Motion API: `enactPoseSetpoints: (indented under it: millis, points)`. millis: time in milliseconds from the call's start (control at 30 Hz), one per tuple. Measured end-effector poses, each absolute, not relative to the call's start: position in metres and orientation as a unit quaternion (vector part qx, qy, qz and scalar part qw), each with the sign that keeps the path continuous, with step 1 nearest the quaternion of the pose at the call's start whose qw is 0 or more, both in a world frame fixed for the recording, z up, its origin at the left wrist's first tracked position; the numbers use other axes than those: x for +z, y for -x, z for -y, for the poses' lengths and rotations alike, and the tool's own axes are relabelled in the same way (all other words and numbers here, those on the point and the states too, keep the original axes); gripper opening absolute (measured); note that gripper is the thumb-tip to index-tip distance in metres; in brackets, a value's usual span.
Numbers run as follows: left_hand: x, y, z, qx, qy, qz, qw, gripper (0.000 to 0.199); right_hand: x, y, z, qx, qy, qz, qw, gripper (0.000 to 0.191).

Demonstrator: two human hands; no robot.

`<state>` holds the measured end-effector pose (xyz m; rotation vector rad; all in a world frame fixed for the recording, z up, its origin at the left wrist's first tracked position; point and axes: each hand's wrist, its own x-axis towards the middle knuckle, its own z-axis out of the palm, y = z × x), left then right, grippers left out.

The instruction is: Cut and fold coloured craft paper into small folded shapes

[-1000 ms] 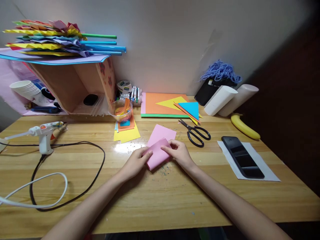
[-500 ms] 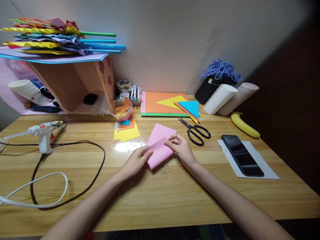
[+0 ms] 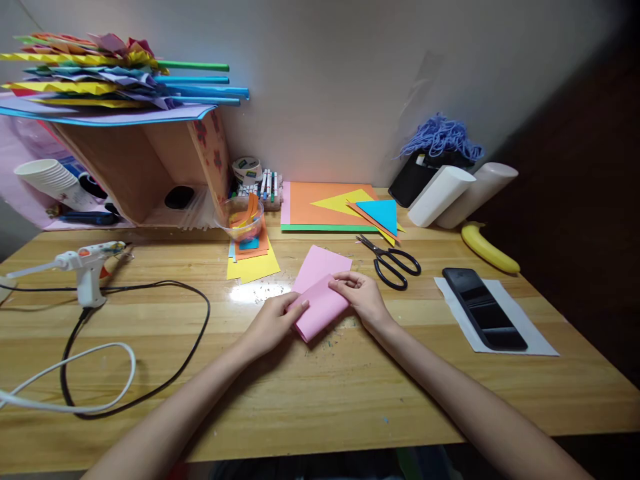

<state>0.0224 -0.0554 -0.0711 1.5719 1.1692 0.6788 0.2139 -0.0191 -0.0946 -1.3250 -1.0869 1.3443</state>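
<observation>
A sheet of pink paper (image 3: 323, 308), bent over on itself with a rounded near edge, is between my two hands just above the wooden table. My left hand (image 3: 273, 321) pinches its left edge, the thumb lying on top and the fingers hidden below. At the upper right corner my right hand (image 3: 361, 297) grips it between thumb and curled fingers. Behind the folded part, a flat pink piece (image 3: 320, 261) shows; whether it belongs to the same sheet I cannot tell. Black-handled scissors (image 3: 390, 260) lie partly open to the right of my right hand.
Coloured sheets (image 3: 325, 207) lie at the back. A clear bowl (image 3: 240, 223) of paper strips stands on paper scraps. A glue gun (image 3: 90, 267) with looping cables (image 3: 200, 333) occupies the left; a phone (image 3: 485, 310) and a banana (image 3: 487, 248) lie right.
Both hands keep their hold on the pink paper. Its near rounded edge has tipped slightly, and the left thumb sits a little further right on it.
</observation>
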Motion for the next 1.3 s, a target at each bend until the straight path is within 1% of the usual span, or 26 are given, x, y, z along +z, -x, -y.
enactPoseSetpoints:
  millis: [167, 300, 367, 433, 533, 600, 733, 900, 1133, 1300]
  points:
    - [-0.071, -0.023, 0.058, 0.261, -0.689, -0.494, 0.463, 0.030, -0.088, -0.204, 0.029, 0.557, 0.521, 0.473, 0.441, 0.033]
    - [-0.074, -0.026, 0.060, 0.249, -0.694, -0.515, 0.438, 0.036, -0.081, -0.200, 0.036, 0.564, 0.490, 0.504, 0.432, 0.027]
    - [-0.076, -0.026, 0.059, 0.276, -0.679, -0.519, 0.441, 0.035, -0.079, -0.201, 0.036, 0.593, 0.474, 0.508, 0.408, 0.029]
    - [-0.078, -0.025, 0.057, 0.324, -0.652, -0.532, 0.433, 0.034, -0.078, -0.201, 0.034, 0.642, 0.452, 0.503, 0.362, 0.033]
    - [-0.080, -0.021, 0.051, 0.396, -0.608, -0.562, 0.397, 0.032, -0.079, -0.192, 0.030, 0.690, 0.421, 0.509, 0.295, 0.037]
    - [-0.081, -0.017, 0.047, 0.417, -0.590, -0.584, 0.371, 0.031, -0.079, -0.182, 0.026, 0.694, 0.412, 0.522, 0.275, 0.036]
    - [-0.083, -0.008, 0.042, 0.432, -0.564, -0.612, 0.348, 0.033, -0.081, -0.161, 0.019, 0.678, 0.399, 0.551, 0.280, 0.033]
    - [-0.087, -0.003, 0.038, 0.451, -0.540, -0.610, 0.365, 0.034, -0.089, -0.152, 0.014, 0.678, 0.392, 0.553, 0.285, 0.032]
    - [-0.088, -0.007, 0.039, 0.438, -0.553, -0.613, 0.356, 0.032, -0.097, -0.156, 0.018, 0.669, 0.374, 0.549, 0.333, 0.034]
    - [-0.087, -0.007, 0.041, 0.425, -0.569, -0.613, 0.346, 0.031, -0.096, -0.156, 0.020, 0.670, 0.377, 0.545, 0.334, 0.032]
